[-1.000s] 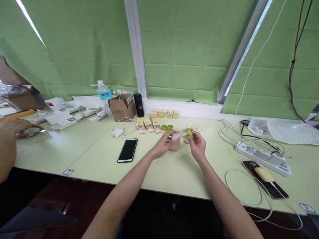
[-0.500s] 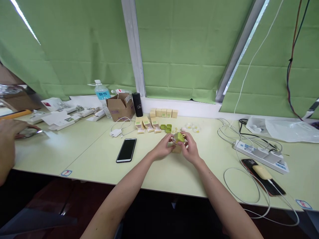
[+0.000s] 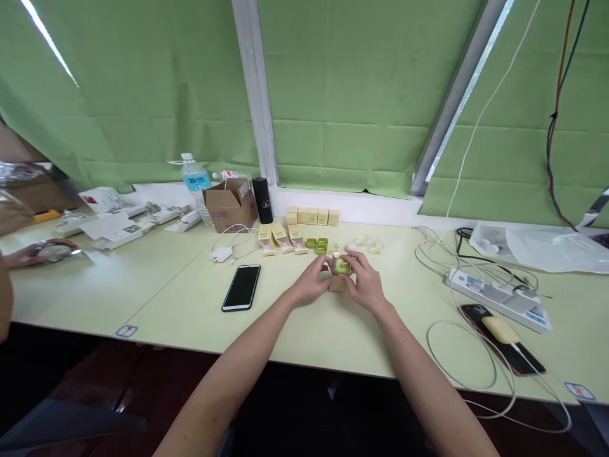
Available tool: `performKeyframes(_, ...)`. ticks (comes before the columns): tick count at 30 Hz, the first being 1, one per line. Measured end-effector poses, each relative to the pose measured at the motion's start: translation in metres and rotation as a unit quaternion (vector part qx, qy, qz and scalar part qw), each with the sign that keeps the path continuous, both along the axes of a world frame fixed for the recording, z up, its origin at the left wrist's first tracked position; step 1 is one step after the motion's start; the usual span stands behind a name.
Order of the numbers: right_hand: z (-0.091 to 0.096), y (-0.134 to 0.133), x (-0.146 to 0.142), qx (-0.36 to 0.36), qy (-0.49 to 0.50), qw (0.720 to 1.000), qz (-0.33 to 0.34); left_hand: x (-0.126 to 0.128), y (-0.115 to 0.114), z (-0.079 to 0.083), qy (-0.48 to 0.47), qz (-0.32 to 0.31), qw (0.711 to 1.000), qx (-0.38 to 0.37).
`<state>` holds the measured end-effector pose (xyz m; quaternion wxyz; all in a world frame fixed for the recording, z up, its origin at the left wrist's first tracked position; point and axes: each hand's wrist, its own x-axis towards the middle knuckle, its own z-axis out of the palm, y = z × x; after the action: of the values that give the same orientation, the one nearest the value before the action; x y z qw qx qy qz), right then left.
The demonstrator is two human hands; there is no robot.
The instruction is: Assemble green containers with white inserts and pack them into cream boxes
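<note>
My left hand (image 3: 310, 283) grips a small tan carton (image 3: 337, 284) standing on the table (image 3: 166, 298). My right hand (image 3: 365, 283) pinches a small green case (image 3: 341, 266) at the carton's open top. Both hands' fingers are curled round these. Behind them lie two more green cases (image 3: 318, 244), three opened cartons (image 3: 281, 238), a row of several closed tan cartons (image 3: 313, 216) and some small white and yellow pieces (image 3: 365, 242).
A black phone (image 3: 241, 287) lies left of my hands. A brown box (image 3: 231, 204), water bottle (image 3: 195, 185) and black cylinder (image 3: 262, 200) stand at the back. A power strip (image 3: 499, 296) with cables lies right. Another person's hand (image 3: 28, 254) rests far left.
My right hand brought the green case from the right over to the carton held by my left hand and lowered it onto the carton's top. The other person's hand drew back.
</note>
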<state>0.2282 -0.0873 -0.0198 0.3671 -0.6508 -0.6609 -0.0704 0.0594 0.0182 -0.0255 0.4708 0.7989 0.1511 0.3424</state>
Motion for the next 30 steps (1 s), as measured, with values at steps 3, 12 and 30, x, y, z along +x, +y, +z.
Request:
performKeyframes(3, -0.002, 0.001, 0.0, -0.002, 0.016, 1.0, 0.012, 0.0, 0.0, -0.001, -0.006, 0.0, 1.0, 0.008)
performKeyframes(12, -0.005, 0.007, -0.002, 0.018, 0.111, 0.992, 0.051, -0.001, 0.0, 0.0, 0.014, 0.017, 0.998, 0.066)
performKeyframes(30, -0.013, 0.01, -0.008, 0.061, 0.085, 0.992, -0.07, -0.002, -0.003, 0.0, 0.051, -0.006, 0.996, 0.067)
